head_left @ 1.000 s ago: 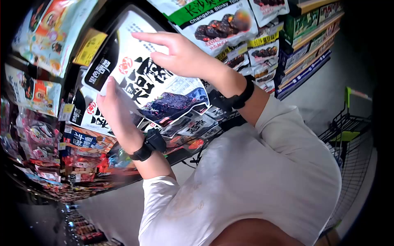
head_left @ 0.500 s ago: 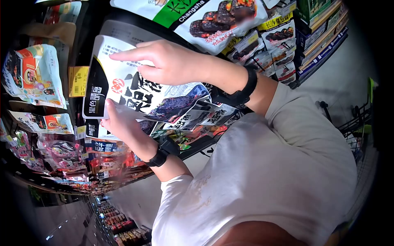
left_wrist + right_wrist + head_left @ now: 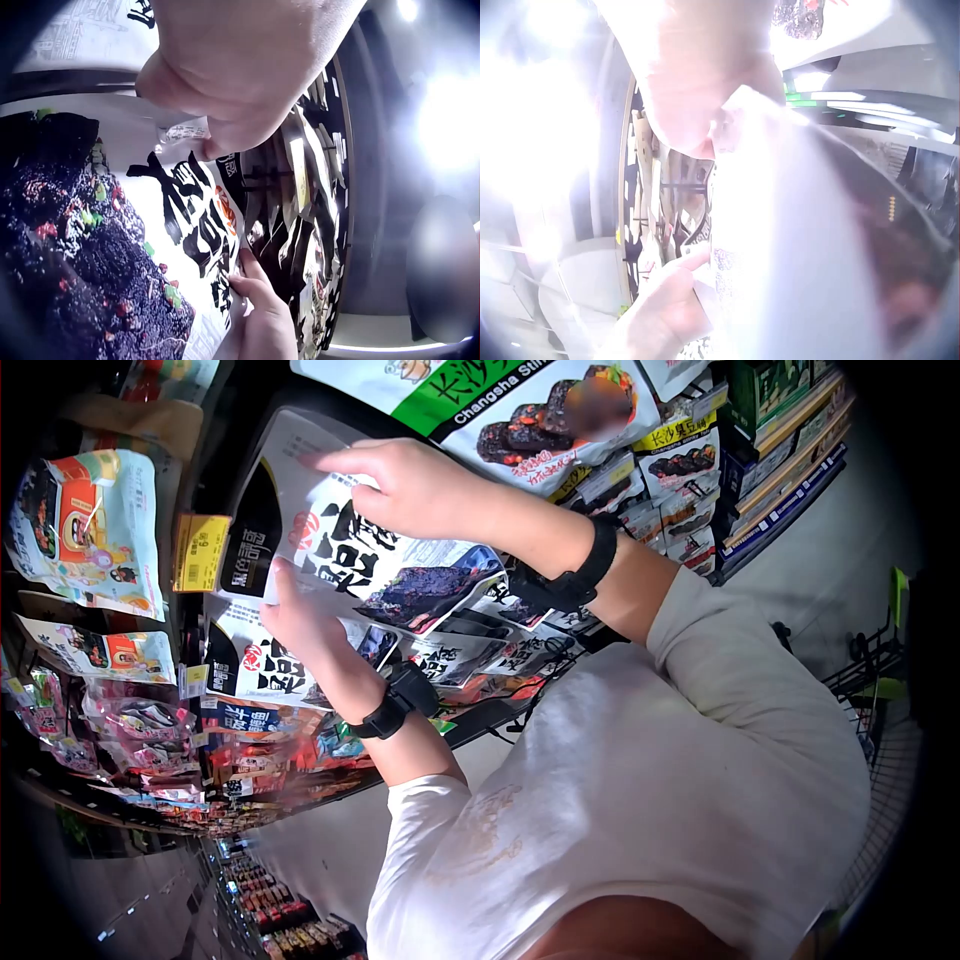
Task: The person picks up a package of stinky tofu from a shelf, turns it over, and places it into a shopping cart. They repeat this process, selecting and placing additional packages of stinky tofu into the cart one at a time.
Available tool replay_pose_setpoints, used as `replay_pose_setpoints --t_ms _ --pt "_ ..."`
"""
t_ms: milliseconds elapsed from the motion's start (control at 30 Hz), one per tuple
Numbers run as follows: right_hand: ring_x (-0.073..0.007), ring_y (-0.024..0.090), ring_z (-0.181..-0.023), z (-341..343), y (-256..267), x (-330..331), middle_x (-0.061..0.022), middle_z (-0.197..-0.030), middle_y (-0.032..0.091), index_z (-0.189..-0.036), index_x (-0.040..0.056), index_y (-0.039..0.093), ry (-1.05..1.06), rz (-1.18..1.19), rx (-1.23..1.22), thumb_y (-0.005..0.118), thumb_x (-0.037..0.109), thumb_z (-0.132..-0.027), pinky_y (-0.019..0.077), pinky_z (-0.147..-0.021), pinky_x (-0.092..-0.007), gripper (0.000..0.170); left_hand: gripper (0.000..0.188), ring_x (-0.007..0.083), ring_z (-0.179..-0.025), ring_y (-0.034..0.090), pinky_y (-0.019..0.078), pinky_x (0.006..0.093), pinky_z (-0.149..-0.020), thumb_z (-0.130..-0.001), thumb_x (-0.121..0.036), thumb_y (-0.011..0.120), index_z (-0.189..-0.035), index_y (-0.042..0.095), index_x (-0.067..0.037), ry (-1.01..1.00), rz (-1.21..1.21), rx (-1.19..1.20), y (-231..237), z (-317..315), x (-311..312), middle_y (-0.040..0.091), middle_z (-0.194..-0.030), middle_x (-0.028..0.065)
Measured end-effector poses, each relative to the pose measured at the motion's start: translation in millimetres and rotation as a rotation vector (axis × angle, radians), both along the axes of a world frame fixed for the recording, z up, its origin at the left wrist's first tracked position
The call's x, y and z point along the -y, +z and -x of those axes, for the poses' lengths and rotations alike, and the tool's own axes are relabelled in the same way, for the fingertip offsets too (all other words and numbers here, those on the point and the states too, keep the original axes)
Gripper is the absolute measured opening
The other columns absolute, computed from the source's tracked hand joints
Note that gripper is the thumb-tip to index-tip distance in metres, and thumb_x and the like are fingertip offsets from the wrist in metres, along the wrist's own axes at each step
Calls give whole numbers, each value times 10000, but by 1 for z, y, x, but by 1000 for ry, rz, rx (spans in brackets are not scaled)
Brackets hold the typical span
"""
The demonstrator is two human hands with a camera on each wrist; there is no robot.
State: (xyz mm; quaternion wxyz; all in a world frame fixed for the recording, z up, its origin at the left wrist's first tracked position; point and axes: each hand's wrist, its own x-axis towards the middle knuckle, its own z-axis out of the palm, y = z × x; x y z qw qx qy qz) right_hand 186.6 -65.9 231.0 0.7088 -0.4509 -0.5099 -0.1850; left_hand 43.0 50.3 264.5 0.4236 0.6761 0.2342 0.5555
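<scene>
Both hands hold a large white-and-black stinky tofu bag [image 3: 430, 595] with black brush lettering and a dark food picture. My left hand [image 3: 315, 635] grips its lower left edge, thumb on the front and the other fingers hidden behind. Higher up, my right hand [image 3: 420, 490] holds the opposite side, index finger stretched along the bag. In the left wrist view, the food picture fills the left side below my left hand [image 3: 240, 67]. Glare washes out much of the bag in the right wrist view, where my right hand [image 3: 697, 75] pinches its edge.
Matching bags [image 3: 265, 675] hang just below. A green-and-white Changsha stinky tofu bag [image 3: 555, 420] hangs above, with smaller bags to its right. A yellow price tag [image 3: 200, 552] juts out at the left. A shopping cart [image 3: 875, 690] stands at the far right.
The held bag has risen and tilted, its face now darker, showing more of the matching bag below. Both hands moved up slightly with it, keeping their grip. Earlier, the head view shifted.
</scene>
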Motion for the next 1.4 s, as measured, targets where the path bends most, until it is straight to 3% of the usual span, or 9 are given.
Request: replay_pose_setpoints --t_ms 33,100,200,233,367,600,933,1233,1400 --pt "-301 603 -855 1 0 6 -160 -942 612 -1116 -1 582 -39 72 -5 491 41 -790 478 -759 -354 341 295 169 -674 572 461 273 -608 -829 -156 615 -990 555 83 47 -31 -24 0 0 7 600 -809 94" --pt "-316 594 -852 4 2 11 -155 -979 596 -1081 13 597 -80 145 4 512 65 -804 481 -745 -362 294 602 271 -1083 495 408 371 -912 -787 -138 649 -1262 354 86 300 -486 -116 -4 -2 19 476 -1189 200" --pt "-295 600 -887 11 0 12 -125 -1154 530 -1072 65 613 -261 105 -21 572 86 -792 497 -749 -360 285 868 326 -1304 251 272 432 -1062 -741 -99 703 -1382 136 51 538 -1036 -61 -28 1 26 197 -1409 221" --pt "-307 549 -1030 13 -1 13 -121 -1249 478 -1095 81 610 -345 74 14 609 85 -757 475 -841 -372 338 831 368 -1306 252 257 459 -1059 -727 -130 725 -1365 224 46 611 -1120 -159 -35 6 29 213 -1412 243" --pt "-310 368 -1244 26 -10 12 -97 -1357 395 -1080 152 625 -598 33 248 668 125 -658 346 -997 -455 425 760 476 -1300 211 248 534 -1039 -678 -203 761 -1333 397 -78 227 -995 -657 -46 4 46 222 -1393 296" --pt "-274 365 -1251 42 -35 -15 -62 -1311 450 -1106 168 602 -632 292 332 640 184 -717 275 -999 -575 391 709 478 -1290 230 276 515 -1032 -683 -167 739 -1315 421 -119 253 -1006 -670 -43 6 28 242 -1401 258" --pt "-322 337 -1276 65 -42 5 -137 -1342 421 -1076 101 624 -629 364 309 582 149 -765 306 -1016 -454 318 699 460 -1293 234 254 504 -1046 -682 -149 726 -1310 418 -126 188 -960 -553 -52 2 24 255 -1402 237" --pt "-303 576 -945 94 -91 125 -127 -1044 599 -918 77 644 -125 536 150 559 149 -753 463 -791 -373 199 594 441 -1292 267 238 495 -1055 -696 -61 621 -1268 460 -70 -138 -821 -406 -113 25 124 302 -1392 235" --pt "-345 572 -745 104 -98 233 -161 -792 603 -793 14 589 -251 864 6 514 175 -759 452 -656 -405 181 505 387 -1249 357 270 451 -1036 -770 -81 538 -1262 449 -13 -563 -792 -278 -143 15 223 400 -1337 212"
